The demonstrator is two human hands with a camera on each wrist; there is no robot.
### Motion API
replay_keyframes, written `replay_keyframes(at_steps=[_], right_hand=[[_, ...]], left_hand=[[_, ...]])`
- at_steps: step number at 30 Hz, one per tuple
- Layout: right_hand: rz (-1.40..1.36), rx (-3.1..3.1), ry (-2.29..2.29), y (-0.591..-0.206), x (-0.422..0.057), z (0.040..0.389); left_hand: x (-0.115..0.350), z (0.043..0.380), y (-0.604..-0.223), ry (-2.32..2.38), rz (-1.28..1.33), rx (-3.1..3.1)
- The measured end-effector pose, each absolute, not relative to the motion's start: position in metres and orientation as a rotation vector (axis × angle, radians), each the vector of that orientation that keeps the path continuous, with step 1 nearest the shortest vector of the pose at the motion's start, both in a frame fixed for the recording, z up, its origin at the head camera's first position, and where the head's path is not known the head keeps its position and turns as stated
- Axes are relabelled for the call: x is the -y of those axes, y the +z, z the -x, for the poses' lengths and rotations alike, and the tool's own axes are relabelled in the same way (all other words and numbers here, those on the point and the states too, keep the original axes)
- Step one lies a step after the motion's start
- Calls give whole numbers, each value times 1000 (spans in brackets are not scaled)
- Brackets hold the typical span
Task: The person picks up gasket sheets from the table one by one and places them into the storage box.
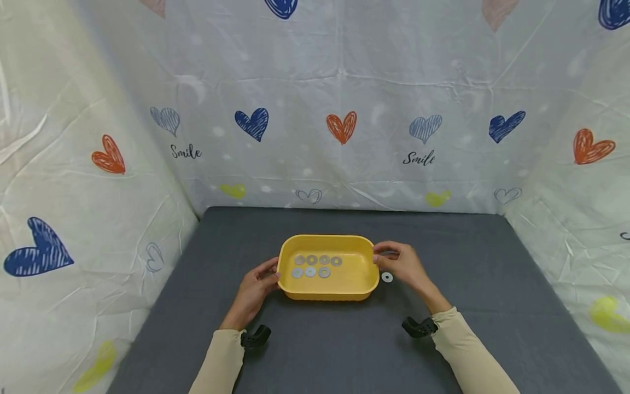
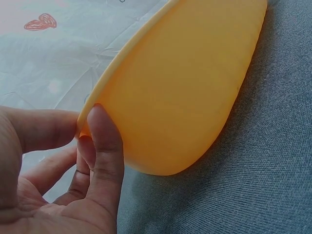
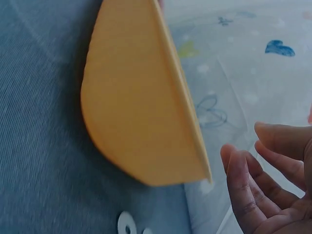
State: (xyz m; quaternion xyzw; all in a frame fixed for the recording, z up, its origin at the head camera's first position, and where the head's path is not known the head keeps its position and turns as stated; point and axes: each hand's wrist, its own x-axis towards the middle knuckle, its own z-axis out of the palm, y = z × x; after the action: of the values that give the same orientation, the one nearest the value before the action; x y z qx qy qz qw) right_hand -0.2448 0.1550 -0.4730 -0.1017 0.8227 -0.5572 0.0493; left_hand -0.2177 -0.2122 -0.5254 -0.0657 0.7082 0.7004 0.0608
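Observation:
A yellow plastic tray (image 1: 354,276) with rounded corners stands on the dark grey cloth. Several flat metal washers (image 1: 320,272) lie inside it in two rows, towards its left half. My left hand (image 1: 253,293) pinches the tray's left rim between thumb and fingers, as the left wrist view shows up close. Beside the right end of the tray is my right hand (image 1: 404,264). In the right wrist view its loosely bent fingers stand apart from the tray wall (image 3: 131,97) and hold nothing. A loose washer (image 1: 383,277) lies on the cloth under that hand; a second one (image 3: 146,231) shows partly.
Dark grey cloth (image 1: 315,339) covers the table. White sheets (image 1: 379,180) printed with hearts hang behind and at both sides. Each wrist wears a black band with a camera mount (image 1: 418,327).

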Motion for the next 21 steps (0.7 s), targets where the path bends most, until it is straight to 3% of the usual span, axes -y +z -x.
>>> replay_keyframes(at_steps=[21], right_hand=[[229, -2807, -1404, -507, -199, 262]], left_hand=[[212, 217, -524, 2110, 213, -2132]])
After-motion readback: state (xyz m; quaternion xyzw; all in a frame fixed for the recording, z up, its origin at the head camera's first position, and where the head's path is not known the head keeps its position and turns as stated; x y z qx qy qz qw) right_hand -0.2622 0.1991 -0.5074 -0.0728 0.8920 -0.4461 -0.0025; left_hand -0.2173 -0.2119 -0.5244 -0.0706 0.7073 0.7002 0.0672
